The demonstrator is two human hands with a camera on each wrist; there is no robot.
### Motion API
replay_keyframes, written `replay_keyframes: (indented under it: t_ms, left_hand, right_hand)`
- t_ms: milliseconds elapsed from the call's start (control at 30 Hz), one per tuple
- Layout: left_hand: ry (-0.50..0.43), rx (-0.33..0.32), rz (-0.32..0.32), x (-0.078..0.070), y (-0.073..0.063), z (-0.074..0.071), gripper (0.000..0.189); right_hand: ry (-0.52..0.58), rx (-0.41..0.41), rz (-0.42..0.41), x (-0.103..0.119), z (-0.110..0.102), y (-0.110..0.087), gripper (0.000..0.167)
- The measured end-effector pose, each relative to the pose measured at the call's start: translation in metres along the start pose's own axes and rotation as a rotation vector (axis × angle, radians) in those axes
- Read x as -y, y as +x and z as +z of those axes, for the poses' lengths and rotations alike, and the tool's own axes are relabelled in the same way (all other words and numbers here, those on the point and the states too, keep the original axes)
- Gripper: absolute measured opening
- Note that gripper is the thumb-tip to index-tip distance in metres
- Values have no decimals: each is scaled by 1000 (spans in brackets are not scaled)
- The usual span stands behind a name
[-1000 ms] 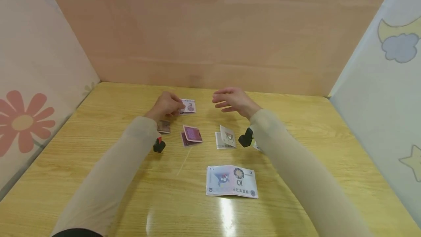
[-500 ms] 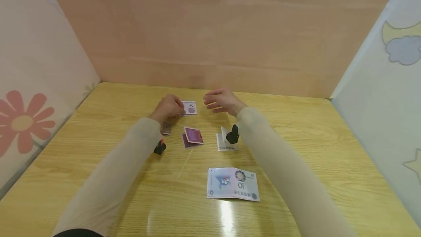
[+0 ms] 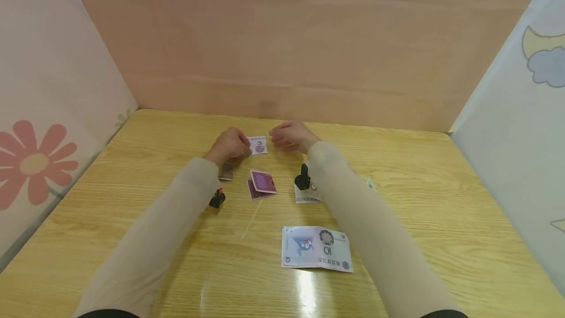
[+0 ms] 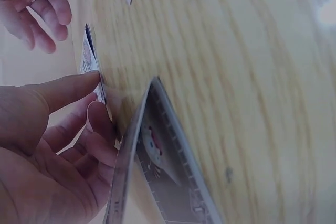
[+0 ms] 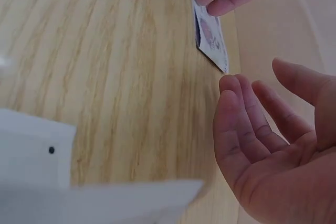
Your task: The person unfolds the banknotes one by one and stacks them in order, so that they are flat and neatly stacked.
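Observation:
At the back of the table, my left hand [image 3: 230, 143] pinches the left end of a folded purple play banknote [image 3: 259, 145] marked 5. Thumb and fingers meet at its edge in the left wrist view. My right hand [image 3: 292, 136] hovers just right of that note, holding nothing, its fingers [image 5: 229, 108] loosely bent in the right wrist view. A brown folded note [image 4: 168, 156] stands like a tent beside my left wrist. Nearer to me, a magenta folded note [image 3: 263, 183] sits half-raised on the table.
A whitish folded note [image 3: 304, 195] lies partly behind the right wrist camera. Closer to me is a flatter stack of 10 notes [image 3: 315, 248]. Another note's corner [image 3: 371, 184] peeks out past the right sleeve. A peach backdrop [image 3: 282, 43] borders the table's far edge.
My right hand has moved left, toward the 5 note, and its wrist camera now covers part of the whitish note. My left hand stays at the 5 note. The view has shifted slightly.

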State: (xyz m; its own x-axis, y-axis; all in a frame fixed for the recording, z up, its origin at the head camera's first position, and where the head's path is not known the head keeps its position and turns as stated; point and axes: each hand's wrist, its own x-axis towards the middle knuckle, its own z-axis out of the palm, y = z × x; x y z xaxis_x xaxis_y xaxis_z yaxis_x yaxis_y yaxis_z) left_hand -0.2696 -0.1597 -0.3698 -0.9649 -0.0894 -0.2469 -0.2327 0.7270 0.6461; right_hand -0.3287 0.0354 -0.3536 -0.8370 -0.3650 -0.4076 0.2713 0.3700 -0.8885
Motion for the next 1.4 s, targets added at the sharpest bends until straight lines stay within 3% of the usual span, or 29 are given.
replay_keyframes:
  t_ms: [267,700,900,1167,1400]
  left_hand:
    - [-32,34,15,-5,-4,4,22]
    - [-51,33,11,-10,-3,8,18]
    - [-27,39,35,-13,-5,10,18]
    - [16,70,28,-19,-4,10,16]
    - [33,69,66,-16,-4,8,20]
  right_hand:
    - [-16,-33,34,-9,9,6,33]
    - [-124,-75,17,-8,15,5,27]
    - [-146,-105,5,-10,13,2,25]
    - [-168,-208,-22,-15,13,7,17]
    - [-156,-225,-68,-7,12,6,15]
